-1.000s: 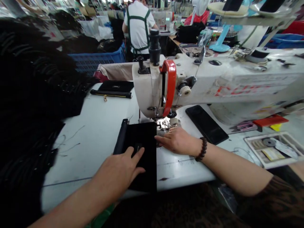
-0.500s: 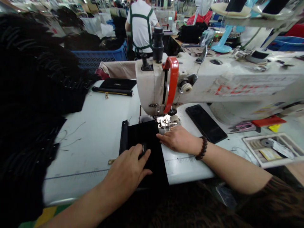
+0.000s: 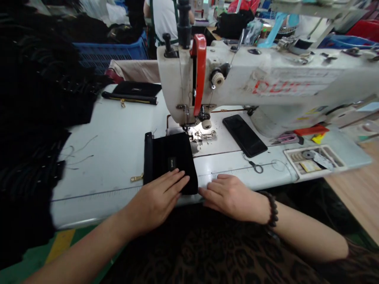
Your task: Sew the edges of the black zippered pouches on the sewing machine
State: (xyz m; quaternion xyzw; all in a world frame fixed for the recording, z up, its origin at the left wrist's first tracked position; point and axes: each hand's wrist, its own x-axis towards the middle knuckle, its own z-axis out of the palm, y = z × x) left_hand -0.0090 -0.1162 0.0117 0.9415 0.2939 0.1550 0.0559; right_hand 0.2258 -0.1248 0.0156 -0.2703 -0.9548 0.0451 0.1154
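Observation:
A black velvety pouch piece (image 3: 185, 152) with a small label and a zipper strip along its left side lies under the sewing machine's needle area (image 3: 189, 132). My left hand (image 3: 161, 193) rests flat on its near part, fingers stretched out, just below the label. At the piece's near right corner is my right hand (image 3: 229, 197), fingers bent and drawn together at the edge; the fingertips are partly hidden. A gold zipper pull (image 3: 136, 178) sticks out to the left.
A phone (image 3: 244, 135) and a ring-handled tool (image 3: 256, 166) lie right of the needle. Further right are pink thread snips (image 3: 286, 139) and a parts tray (image 3: 315, 162). Another black pouch (image 3: 136, 90) lies behind left. A dark fabric pile (image 3: 32, 118) rises at the left.
The near end of the black piece, which hung toward the table edge, is now folded up shorter. My right hand has moved from beside the needle to the near corner. My left hand has flattened.

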